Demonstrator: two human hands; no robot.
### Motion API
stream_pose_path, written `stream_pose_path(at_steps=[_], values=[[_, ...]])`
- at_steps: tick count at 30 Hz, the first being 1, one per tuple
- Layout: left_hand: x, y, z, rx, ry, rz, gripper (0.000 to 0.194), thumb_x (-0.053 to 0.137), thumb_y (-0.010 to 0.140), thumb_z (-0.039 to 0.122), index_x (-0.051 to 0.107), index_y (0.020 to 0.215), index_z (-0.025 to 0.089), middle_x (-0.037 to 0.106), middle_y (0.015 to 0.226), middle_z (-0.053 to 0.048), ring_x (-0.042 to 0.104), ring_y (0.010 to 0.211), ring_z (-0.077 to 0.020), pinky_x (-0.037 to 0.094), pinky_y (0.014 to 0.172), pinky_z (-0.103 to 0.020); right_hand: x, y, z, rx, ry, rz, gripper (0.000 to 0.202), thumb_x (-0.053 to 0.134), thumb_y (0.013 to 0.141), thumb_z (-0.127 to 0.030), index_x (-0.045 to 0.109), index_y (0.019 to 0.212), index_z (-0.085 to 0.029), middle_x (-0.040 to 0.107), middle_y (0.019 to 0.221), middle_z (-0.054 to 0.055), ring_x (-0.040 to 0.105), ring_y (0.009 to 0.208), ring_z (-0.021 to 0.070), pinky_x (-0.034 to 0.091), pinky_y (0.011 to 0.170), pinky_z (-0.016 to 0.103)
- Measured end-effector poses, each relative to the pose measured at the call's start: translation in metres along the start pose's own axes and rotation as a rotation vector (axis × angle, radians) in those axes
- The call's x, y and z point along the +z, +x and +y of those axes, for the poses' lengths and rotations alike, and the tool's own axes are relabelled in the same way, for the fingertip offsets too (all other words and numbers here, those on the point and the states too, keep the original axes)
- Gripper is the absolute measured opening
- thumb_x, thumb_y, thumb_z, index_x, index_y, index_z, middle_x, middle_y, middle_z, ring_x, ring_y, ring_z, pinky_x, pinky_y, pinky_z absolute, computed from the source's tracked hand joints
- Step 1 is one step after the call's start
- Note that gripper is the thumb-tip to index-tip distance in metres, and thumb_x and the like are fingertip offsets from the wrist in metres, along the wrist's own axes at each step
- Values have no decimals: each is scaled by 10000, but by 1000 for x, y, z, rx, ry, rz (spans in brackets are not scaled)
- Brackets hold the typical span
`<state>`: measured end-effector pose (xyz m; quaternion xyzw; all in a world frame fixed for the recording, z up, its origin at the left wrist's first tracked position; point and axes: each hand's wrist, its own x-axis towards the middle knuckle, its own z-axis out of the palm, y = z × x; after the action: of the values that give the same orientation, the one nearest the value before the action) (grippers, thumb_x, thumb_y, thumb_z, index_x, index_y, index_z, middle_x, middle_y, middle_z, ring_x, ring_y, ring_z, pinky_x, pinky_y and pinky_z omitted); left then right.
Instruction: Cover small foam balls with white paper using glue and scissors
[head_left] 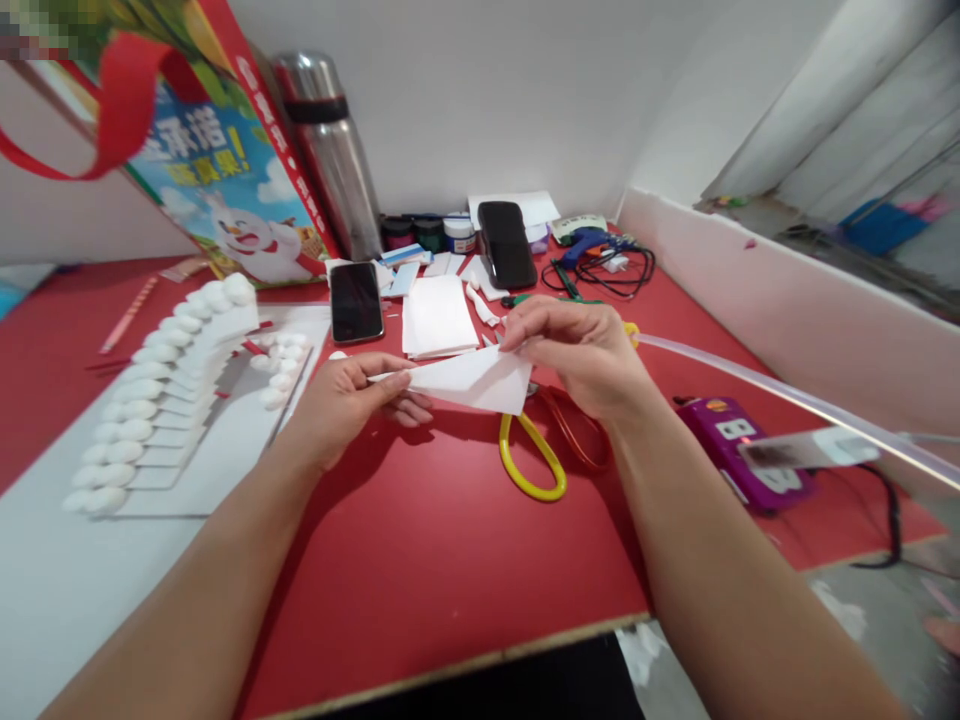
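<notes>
A white piece of paper (480, 380) is stretched between my two hands above the red table (450, 570). My left hand (360, 395) pinches its narrow left end between thumb and fingers. At the upper right edge of the paper, my right hand (574, 345) grips it with thumb and fingertips. Scissors with a yellow loop (536, 470) and an orange loop (574, 430) lie under and beside the paper. A stack of white sheets (437, 315) rests just behind it.
A white model with rounded white pieces (139, 410) stands at the left. Farther back are two phones (356, 303), a steel flask (337, 160), a printed bag (247, 200), paint jars (430, 236) and cables (619, 265). A purple box (735, 450) sits right; a clear rod (787, 395) crosses there.
</notes>
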<state>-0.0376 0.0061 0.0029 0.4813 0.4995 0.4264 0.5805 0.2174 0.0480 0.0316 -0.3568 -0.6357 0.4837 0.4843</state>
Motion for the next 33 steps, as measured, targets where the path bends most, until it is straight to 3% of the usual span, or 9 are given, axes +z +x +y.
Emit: stream_pose_path(at_steps=[2,4,7,10,13,17,23,27,33], values=[[-3,-2,3,22,21,-20,225,785,827,326,691,874,126,793,760,-109,757,614,-196,622,599,-257,-1,0,1,-21,87,37,136,644,713,-134,758,725,-208,687,856,37,619,832,168,497,742,282],[-3,-5,7,13,49,-120,214,780,837,328,696,866,133,790,736,-104,752,592,-197,608,572,-246,0,0,2,37,160,45,109,650,771,-211,758,781,-206,713,885,53,653,833,180,535,771,302],[2,-11,13,-37,92,-342,231,742,877,355,719,901,126,786,722,-119,758,597,-224,597,555,-261,5,0,3,224,285,-103,234,692,837,-405,747,890,-183,760,942,90,724,865,217,588,808,337],[10,-15,16,-34,114,-422,255,703,912,369,732,966,122,781,713,-121,768,639,-238,603,590,-282,16,-3,2,434,348,-296,394,742,836,-533,721,965,-162,774,890,99,753,801,214,610,728,307],[12,-17,16,26,141,-356,226,705,911,360,735,956,141,765,692,-82,733,577,-199,566,546,-255,29,-9,-1,562,314,-466,416,770,836,-520,713,983,-135,770,835,84,724,682,157,564,593,222],[11,-15,13,92,210,-248,203,699,910,342,744,978,157,727,684,-41,652,519,-137,486,490,-215,40,-13,0,728,357,-598,393,801,826,-444,721,956,-82,766,818,113,731,652,178,598,602,269],[14,-14,9,89,246,-209,236,651,932,356,703,1030,148,694,666,-31,619,531,-131,463,496,-218,42,-11,5,746,323,-511,246,798,830,-316,725,843,-81,764,788,117,725,598,178,622,551,286],[16,-12,7,87,266,-161,207,681,910,330,664,1005,147,697,699,-35,642,587,-142,490,540,-230,42,-12,3,746,277,-475,264,815,812,-325,664,781,-110,751,703,108,720,558,193,626,533,310],[13,-9,6,100,248,-163,182,712,881,323,647,911,155,681,685,-23,622,570,-136,444,488,-225,40,-13,9,703,306,-512,264,793,829,-303,587,837,-138,741,716,74,729,586,194,605,530,291]])
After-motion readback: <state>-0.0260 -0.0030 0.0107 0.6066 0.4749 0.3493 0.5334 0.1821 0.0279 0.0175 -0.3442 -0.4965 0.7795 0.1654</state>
